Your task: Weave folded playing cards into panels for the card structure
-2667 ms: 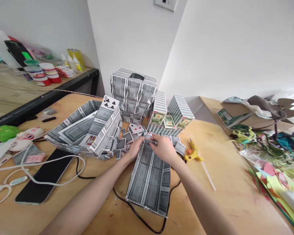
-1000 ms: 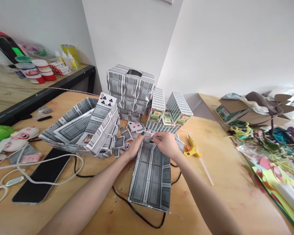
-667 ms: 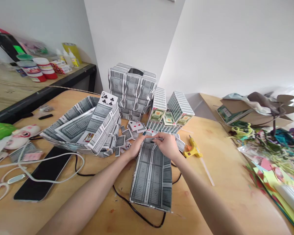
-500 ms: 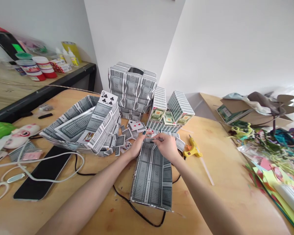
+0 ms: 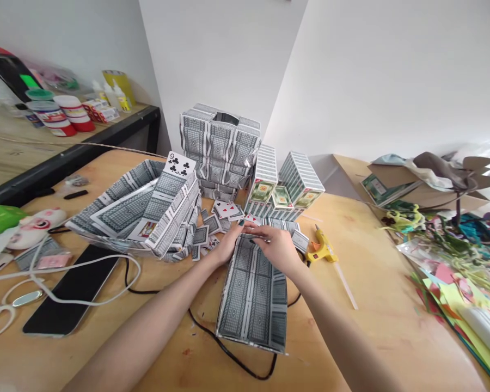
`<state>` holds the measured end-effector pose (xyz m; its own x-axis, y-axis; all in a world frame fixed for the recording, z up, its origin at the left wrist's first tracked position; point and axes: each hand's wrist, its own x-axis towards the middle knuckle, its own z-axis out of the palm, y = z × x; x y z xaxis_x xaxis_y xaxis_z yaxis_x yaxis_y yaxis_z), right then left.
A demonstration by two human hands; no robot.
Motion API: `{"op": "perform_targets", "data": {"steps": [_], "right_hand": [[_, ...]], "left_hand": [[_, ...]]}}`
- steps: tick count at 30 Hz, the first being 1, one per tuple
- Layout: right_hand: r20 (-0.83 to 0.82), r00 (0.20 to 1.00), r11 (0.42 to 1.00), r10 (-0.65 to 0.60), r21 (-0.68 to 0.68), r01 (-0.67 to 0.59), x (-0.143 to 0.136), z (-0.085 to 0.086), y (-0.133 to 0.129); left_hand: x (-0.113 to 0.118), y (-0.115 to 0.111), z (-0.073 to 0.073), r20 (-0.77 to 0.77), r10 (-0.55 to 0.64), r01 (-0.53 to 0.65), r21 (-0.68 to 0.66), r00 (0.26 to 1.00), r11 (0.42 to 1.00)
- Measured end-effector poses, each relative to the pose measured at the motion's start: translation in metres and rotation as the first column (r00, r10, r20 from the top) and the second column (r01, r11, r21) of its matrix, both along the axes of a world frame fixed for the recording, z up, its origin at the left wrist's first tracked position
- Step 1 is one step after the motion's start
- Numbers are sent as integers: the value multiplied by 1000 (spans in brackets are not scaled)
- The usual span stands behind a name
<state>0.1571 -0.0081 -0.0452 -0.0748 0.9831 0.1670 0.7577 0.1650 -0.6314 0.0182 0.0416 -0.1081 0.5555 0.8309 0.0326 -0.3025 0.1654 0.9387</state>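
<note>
A long open box made of grey-backed playing cards [image 5: 249, 296] lies in front of me. At its far end my left hand [image 5: 230, 243] is closed on the rim near the far left corner. My right hand [image 5: 275, 246] reaches over the same end, its fingers closed at the rim; whether they pinch a separate card is too small to tell. Loose cards [image 5: 201, 235] lie just left of my left hand. A yellow glue gun [image 5: 322, 247] rests to the right of my right hand.
A larger card tray [image 5: 118, 209] stands at the left, with a tall card structure [image 5: 220, 147] and stacked card boxes [image 5: 265, 179] behind. A phone [image 5: 71, 294], white cable [image 5: 136, 272] and black cord [image 5: 237, 362] lie nearby. Paper scraps [image 5: 453, 294] lie at right.
The right hand's fingers have shifted slightly leftward and flattened along the far rim. The left hand and the long box have hardly moved.
</note>
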Motion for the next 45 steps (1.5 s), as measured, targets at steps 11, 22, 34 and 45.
{"op": "perform_targets", "data": {"steps": [11, 22, 34, 45], "right_hand": [[-86, 993, 994, -78, 65, 84, -2, -7, -1], [-103, 990, 994, -93, 55, 99, -4, -13, 1], [-77, 992, 960, -97, 257, 114, -8, -24, -8], [32, 991, 956, -130, 271, 117, -6, -25, -4]], "left_hand": [[-3, -1, 11, -19, -100, 100, 12, 995, 995], [-2, 5, 1, -156, 25, -29, -24, 987, 999], [-1, 1, 3, -181, 52, -60, -38, 982, 997], [-26, -5, 32, -486, -2, 170, 301, 874, 938]]}}
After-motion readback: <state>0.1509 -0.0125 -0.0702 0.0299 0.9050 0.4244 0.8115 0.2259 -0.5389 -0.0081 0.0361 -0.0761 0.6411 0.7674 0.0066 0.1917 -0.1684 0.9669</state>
